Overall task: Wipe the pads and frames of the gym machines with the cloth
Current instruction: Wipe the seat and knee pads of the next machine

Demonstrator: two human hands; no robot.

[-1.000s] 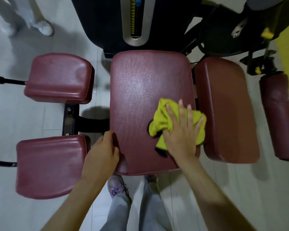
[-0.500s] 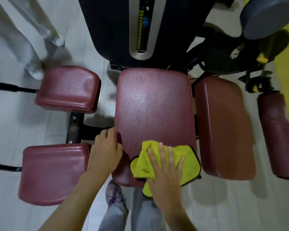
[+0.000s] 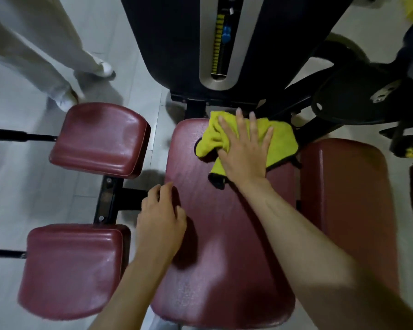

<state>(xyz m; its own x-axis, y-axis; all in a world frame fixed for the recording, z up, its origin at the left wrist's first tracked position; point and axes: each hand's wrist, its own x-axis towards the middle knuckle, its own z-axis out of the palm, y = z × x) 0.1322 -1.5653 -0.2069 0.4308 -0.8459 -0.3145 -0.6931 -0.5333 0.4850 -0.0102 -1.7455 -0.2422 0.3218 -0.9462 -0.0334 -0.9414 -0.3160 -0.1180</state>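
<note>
- Cloth [image 3: 281,141] is yellow and fluffy, with a thin black edge. It is bunched up and wrinkly, not flat.
- It lies on the far end of the big middle pad [image 3: 224,234], close to the dark machine body [image 3: 167,44].
- The right hand [image 3: 244,151] lies flat on top of the cloth. Its fingers are straight and spread out, and they press the cloth down onto the pad.
- The left hand [image 3: 161,225] rests on the left edge of the same pad, nearer to the person. Its fingers are bent and it holds nothing. It is well apart from the cloth.
- The middle pad is dark red, smooth and a bit shiny, with round corners.
- Two smaller red pads sit to the left, a far one [image 3: 100,139] and a near one [image 3: 72,267]. A black metal bar [image 3: 109,201] stands between them.
- Another long red pad [image 3: 348,198] is just beside the middle pad on the right.
- The machine body has a silver slot [image 3: 221,44] with yellow marks inside.
- The floor [image 3: 22,186] has pale grey tiles.
- Another person's legs in light trousers [image 3: 34,51] stand at the top left.
</note>
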